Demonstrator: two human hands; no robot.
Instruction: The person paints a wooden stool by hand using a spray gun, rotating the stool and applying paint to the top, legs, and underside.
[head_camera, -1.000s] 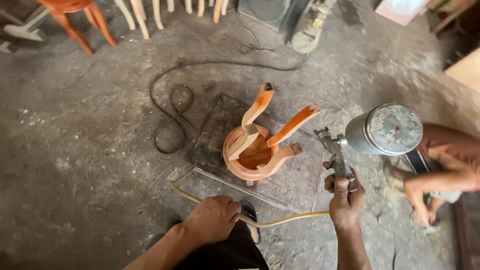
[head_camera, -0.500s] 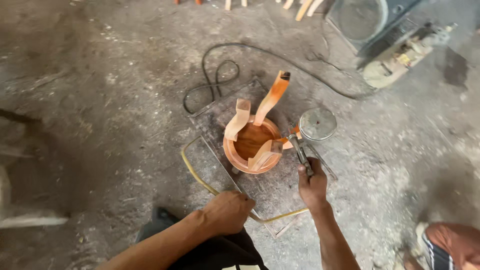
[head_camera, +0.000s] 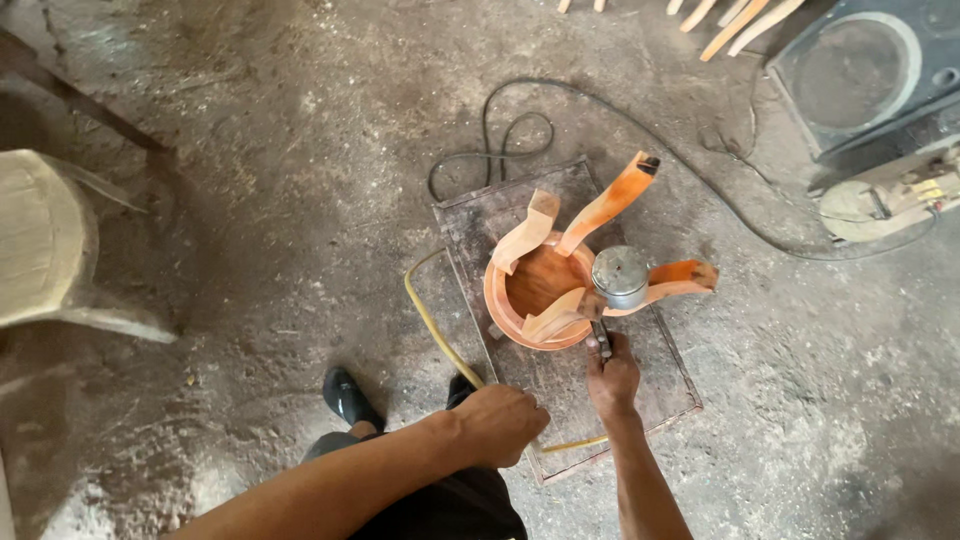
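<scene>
right hand (head_camera: 612, 375) – wrapped tight round the spray gun (head_camera: 620, 278) | gun over the upside-down orange stool (head_camera: 560, 285), at 12 o'clock from that hand | left hand (head_camera: 497, 424) – a fist, empty, at 8 o'clock | stool on a dark board (head_camera: 660, 375)

— What are you standing on there?

— You have a rough, dusty concrete floor (head_camera: 250, 200) under you, grey and stained. A dark flat board (head_camera: 610, 380) lies on it just ahead of your shoe (head_camera: 350, 398).

— And on the board?

— An upturned orange wooden stool (head_camera: 560, 285) rests seat-down on it, legs up.

— Anything else on the ground?

— A black cable (head_camera: 520, 130) coils behind the board and runs off to your right. A yellow hose (head_camera: 432, 325) curves along the board's left edge. A pale chair (head_camera: 50, 245) stands at your far left, and a dark boxy machine (head_camera: 865, 80) sits at the top right.
</scene>
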